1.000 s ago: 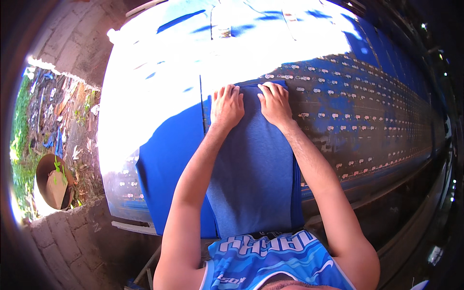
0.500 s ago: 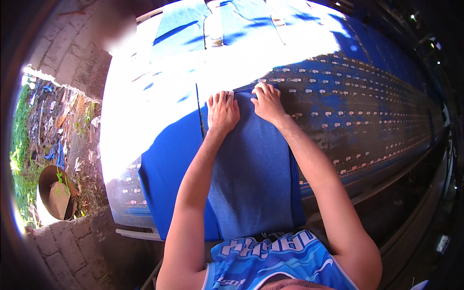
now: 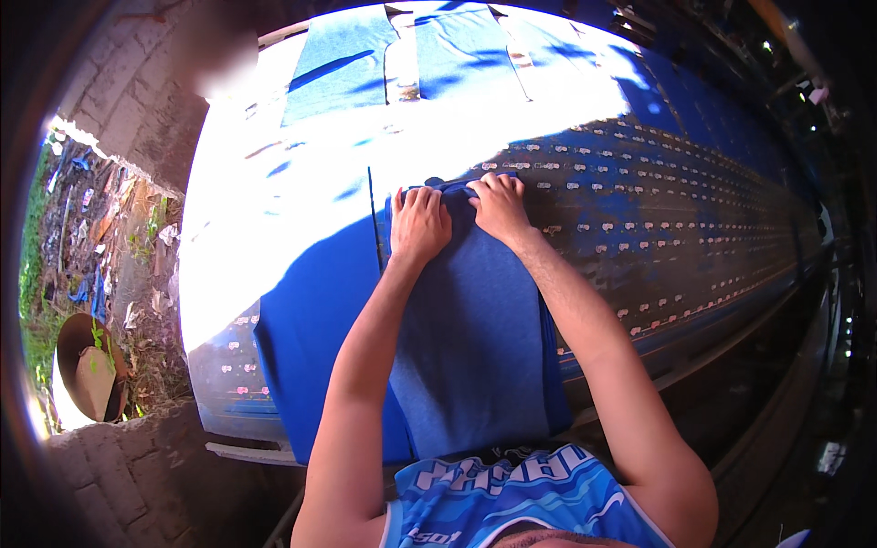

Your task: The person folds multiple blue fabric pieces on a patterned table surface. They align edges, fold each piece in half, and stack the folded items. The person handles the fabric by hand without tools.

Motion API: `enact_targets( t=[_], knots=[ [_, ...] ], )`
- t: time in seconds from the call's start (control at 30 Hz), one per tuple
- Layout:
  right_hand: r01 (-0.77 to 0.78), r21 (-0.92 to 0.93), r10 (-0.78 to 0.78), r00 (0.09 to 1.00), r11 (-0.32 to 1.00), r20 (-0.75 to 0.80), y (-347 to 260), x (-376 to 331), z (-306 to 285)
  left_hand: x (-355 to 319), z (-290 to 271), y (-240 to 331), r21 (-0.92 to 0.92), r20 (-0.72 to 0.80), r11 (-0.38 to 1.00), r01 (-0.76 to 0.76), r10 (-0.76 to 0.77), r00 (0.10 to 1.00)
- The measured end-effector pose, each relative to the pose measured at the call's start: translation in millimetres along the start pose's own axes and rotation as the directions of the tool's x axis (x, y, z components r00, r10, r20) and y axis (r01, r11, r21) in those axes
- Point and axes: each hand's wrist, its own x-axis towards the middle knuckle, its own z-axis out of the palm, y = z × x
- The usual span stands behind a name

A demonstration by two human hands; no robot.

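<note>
Head view, left hand (image 3: 418,222) and right hand (image 3: 498,203) side by side, fingers curled, gripping far edge of blue cloth strip (image 3: 470,347), strip lying lengthwise across patterned blue table covering (image 3: 694,228), near end reaching the person's blue jersey (image 3: 512,498), half the table sunlit.

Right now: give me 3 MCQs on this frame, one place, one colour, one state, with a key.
1. Where are both hands?
A. on the far edge of the cloth
B. on the brick wall
C. in the person's lap

2. What colour is the cloth?
A. red
B. blue
C. white

3. How are the fingers?
A. spread flat
B. curled on the cloth's edge
C. raised off it

Key: A, the left hand and right hand sit at the far end of the cloth; B, it shows blue; B, the fingers bend over bunched fabric.
</note>
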Motion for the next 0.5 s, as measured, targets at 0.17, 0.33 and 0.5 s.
enact_targets(
  t=[0.17,0.33,0.5],
  knots=[
    [-0.002,0.021,0.001,1.0,1.0,0.028,-5.3,4.2,-4.7,-2.6,-2.6,-1.7,-0.037,-0.009,0.996,-0.087,0.086,0.996],
    [0.01,0.016,-0.011,0.997,1.0,0.083,-1.9,8.6,-5.3,-3.1,-3.9,-0.7,-0.034,-0.005,0.99,-0.134,0.134,0.991],
    [-0.011,0.046,0.008,0.998,0.999,0.06,-3.4,6.8,-7.1,-2.2,-7.2,4.3,0.003,-0.043,1.0,-0.02,0.02,0.999]
  ],
)
